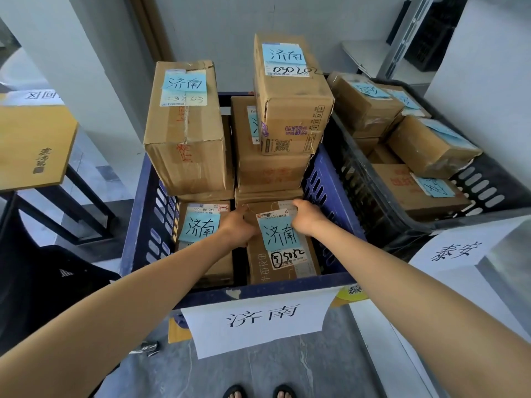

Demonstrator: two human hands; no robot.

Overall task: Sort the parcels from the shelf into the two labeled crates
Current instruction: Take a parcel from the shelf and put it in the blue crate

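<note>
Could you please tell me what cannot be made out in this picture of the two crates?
In the head view:
- Blue notes on parcels in the black crate: blurred, writing unreadable.
- Note on the middle parcel in the blue crate: mostly covered by the top parcel.
- Lower parcels in both crates: buried under others.
- Shelf: outside the frame.
- Shiny object on the floor: too small to identify.

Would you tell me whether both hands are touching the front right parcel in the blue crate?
Touching: in the head view the left hand grips the parcel at its left edge, the right hand its far corner.
</note>
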